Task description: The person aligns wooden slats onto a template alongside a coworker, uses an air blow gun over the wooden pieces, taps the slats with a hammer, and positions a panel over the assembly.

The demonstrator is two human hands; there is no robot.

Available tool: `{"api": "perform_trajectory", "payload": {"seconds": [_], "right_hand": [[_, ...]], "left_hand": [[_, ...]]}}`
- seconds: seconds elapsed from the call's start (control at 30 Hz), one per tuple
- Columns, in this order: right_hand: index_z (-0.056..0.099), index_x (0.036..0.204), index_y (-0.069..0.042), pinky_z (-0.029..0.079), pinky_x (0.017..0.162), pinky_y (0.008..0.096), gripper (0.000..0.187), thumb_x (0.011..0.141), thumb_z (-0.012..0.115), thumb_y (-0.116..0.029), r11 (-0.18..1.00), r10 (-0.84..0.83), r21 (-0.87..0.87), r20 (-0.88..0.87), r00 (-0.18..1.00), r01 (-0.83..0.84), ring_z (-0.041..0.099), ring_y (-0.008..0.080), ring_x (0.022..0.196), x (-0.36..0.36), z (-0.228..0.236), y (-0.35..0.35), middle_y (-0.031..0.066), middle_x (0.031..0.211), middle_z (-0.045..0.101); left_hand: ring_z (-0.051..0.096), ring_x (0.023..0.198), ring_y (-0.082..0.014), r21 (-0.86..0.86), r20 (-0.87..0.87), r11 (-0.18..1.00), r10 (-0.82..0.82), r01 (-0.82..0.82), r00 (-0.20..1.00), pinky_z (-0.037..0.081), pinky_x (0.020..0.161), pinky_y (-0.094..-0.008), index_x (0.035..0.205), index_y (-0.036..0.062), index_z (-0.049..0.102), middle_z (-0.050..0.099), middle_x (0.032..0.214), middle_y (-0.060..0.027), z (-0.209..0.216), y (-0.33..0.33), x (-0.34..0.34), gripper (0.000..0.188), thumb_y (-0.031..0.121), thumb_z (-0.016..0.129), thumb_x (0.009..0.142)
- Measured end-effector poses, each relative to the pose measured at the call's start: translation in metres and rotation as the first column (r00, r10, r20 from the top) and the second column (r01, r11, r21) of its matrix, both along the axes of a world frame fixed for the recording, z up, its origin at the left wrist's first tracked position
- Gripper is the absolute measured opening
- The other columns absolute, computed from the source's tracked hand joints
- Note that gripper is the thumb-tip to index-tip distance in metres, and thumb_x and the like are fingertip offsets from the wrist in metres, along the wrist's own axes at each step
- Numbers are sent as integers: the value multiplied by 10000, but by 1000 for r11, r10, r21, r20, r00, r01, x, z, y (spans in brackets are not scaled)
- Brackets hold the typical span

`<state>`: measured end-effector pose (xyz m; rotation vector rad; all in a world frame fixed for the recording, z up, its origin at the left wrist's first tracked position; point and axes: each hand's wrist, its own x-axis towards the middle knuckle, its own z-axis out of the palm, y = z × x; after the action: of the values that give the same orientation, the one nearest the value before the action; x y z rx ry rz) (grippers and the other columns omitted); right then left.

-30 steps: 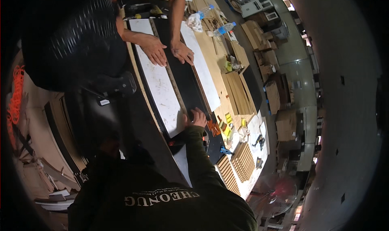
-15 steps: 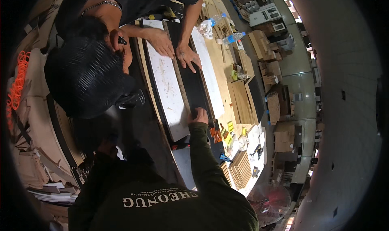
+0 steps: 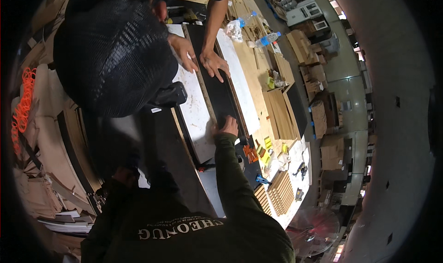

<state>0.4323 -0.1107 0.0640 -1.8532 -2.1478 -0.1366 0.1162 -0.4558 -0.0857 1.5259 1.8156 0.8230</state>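
A long narrow black board [image 3: 219,94] with pale raw edges lies on a white panel [image 3: 196,113] on the workbench. My right hand [image 3: 226,126] spans the near part of this board, its thumb at the left edge and its fingers bent over the top. My left hand [image 3: 125,175] is low at the left in deep shadow; its fingers are hard to make out. Opposite, another person in a black cap [image 3: 115,55] leans over the bench. That person's one hand [image 3: 214,65] presses flat on the black board, and the other hand [image 3: 184,53] rests by its left edge.
Orange clips [image 3: 250,153], yellow clips [image 3: 266,154], a blue clamp [image 3: 263,180] and slatted wood strips [image 3: 280,191] lie at the bench's near right. Farther along are a water bottle [image 3: 268,39] and wooden boards [image 3: 279,115]. A fan [image 3: 314,230] stands at lower right.
The other person's capped head has moved right and lower over the bench, covering part of the white panel. My right hand stays on the black board; the view has shifted slightly.
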Motion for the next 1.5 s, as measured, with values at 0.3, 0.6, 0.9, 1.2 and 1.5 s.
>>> {"api": "perform_trajectory", "payload": {"seconds": [0.3,0.6,0.9,1.2,1.5], "right_hand": [[550,1151,-78,422,958,441,606,638,763,-319,996,48,70,6,999,-49,510,319,1120,-14,-3,17,125,1150,538],[541,1164,-68,419,970,443,627,650,775,-341,998,-33,-57,-75,997,28,494,333,1156,-26,3,23,139,1227,514],[562,1097,-49,454,902,447,543,679,755,-338,999,42,36,-49,998,-40,530,366,1042,-55,-5,64,169,1113,539],[536,1158,-70,422,965,456,594,685,764,-347,997,75,-11,-71,995,-76,504,348,1130,-68,2,71,153,1149,523],[531,1190,-52,446,924,443,598,692,741,-309,991,132,-8,-9,991,-132,533,354,1061,-96,-10,119,166,1106,537]], "left_hand": [[602,922,-376,69,-45,997,-25,28,999,509,804,-465,949,115,660,628,971,-173,-20,0,-1,220,225,688,761],[601,966,-367,-285,-77,948,-170,142,982,485,871,-484,1024,84,660,640,1033,-182,-41,8,-7,258,227,611,816],[610,953,-348,-164,-18,979,-125,121,992,498,859,-469,1040,85,657,636,1021,-166,-17,12,-12,245,196,623,824],[595,1022,-368,-111,148,993,-18,35,989,503,886,-443,975,89,667,605,1082,-184,-16,14,-2,213,171,670,778],[609,959,-364,-239,164,965,145,-103,976,511,824,-435,983,55,655,603,1029,-185,22,15,16,258,175,693,759]]}}
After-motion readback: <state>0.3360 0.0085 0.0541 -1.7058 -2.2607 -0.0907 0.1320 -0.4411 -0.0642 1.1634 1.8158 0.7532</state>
